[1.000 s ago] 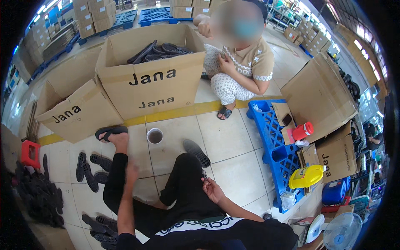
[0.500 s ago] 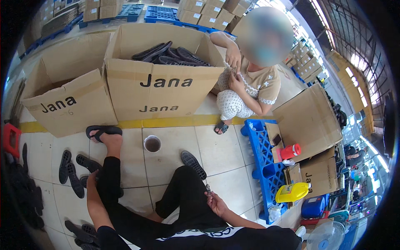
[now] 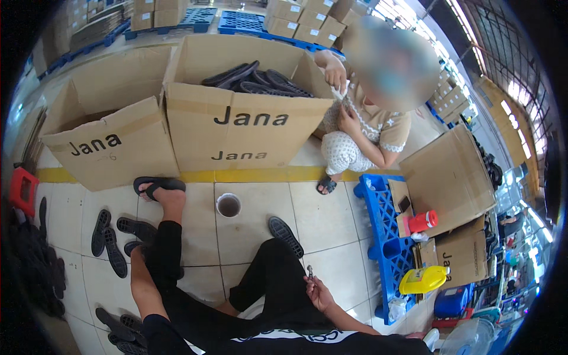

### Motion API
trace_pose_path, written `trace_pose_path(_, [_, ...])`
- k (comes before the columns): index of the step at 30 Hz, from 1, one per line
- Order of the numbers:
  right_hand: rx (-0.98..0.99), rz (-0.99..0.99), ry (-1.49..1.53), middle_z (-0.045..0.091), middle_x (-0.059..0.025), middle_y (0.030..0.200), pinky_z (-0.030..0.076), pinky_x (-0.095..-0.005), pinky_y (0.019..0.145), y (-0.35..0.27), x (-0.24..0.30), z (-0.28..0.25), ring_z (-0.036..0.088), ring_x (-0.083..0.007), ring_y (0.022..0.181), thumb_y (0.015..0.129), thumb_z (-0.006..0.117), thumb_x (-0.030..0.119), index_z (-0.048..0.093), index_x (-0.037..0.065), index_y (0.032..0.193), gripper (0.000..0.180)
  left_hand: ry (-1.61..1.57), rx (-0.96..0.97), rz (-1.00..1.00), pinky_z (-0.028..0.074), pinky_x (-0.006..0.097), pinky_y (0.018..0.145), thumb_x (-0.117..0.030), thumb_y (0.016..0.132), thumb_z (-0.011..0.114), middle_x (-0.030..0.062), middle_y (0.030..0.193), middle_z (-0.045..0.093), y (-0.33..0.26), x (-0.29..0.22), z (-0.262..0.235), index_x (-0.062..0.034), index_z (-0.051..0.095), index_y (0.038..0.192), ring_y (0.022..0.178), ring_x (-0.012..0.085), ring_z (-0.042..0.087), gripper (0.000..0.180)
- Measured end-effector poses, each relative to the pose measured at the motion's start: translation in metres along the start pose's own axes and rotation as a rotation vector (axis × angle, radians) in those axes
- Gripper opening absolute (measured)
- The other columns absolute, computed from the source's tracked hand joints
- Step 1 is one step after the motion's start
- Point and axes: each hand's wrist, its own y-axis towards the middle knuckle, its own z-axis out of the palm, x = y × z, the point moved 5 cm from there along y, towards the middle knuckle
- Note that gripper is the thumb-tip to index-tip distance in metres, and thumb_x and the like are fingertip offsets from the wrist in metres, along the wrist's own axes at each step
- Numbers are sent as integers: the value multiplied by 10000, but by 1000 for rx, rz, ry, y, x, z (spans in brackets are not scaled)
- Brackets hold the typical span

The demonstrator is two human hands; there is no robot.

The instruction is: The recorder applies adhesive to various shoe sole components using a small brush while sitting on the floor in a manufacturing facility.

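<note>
In my right hand, fingers closed, is a small slim metallic tool, held above my right knee; its exact kind is too small to make out. My left arm reaches down beside my left leg, and the left hand is mostly hidden there, close to a dark shoe sole. Two more black soles lie on the tiles farther left. Another sole rests in front of my right knee. Between my legs, farther out, stands a round cup with brownish content.
A large cardboard box of black soles stands ahead, beside another box. A person squats right of it, holding something white. On the right, a blue pallet carries a red container and yellow jug.
The whole view has shifted slightly to the right. The squatting person's hands now show a white piece between them. My right hand still holds the metallic tool, now pointing more upward.
</note>
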Motion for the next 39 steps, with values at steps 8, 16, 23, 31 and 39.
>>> trace_pose_path(8, [-4,1,-7,640,-115,979,553,-223,685,0,-1,-8,602,-129,742,999,492,186,521,-78,1166,314,1463,204,-263,519,417,810,-246,917,552,127,1167,605,-97,-189,-307,-63,603,1185,977,300,596,329])
trace_pose_path(16, [-7,-35,-9,647,-120,994,555,-220,667,7,2,-6,621,-132,764,1001,484,177,529,-44,1133,261,565,-807,414,472,401,837,-300,891,662,94,1227,587,-169,-219,-141,-50,552,1238,1055,238,574,442])
trace_pose_path(23, [-32,-97,-136,639,-114,1019,542,-217,664,8,-3,8,609,-117,753,996,493,187,533,-19,1123,246,309,-241,391,449,366,926,-341,931,594,71,1153,624,-288,-219,69,-55,541,1240,1051,206,581,424])
trace_pose_path(31, [131,-289,-1180,658,-85,885,486,-262,547,93,-1,119,590,-133,636,945,569,172,602,5,977,173,275,-180,-226,490,411,902,-315,952,545,123,1069,640,-295,-68,94,-40,501,1264,1021,275,619,418])
trace_pose_path(39, [341,-809,-1876,657,-189,764,508,-388,629,290,-28,199,654,-313,697,805,679,161,655,6,841,160,277,-309,-397,492,490,929,-159,927,586,156,1244,534,-275,17,24,-122,329,1407,1047,339,600,546])
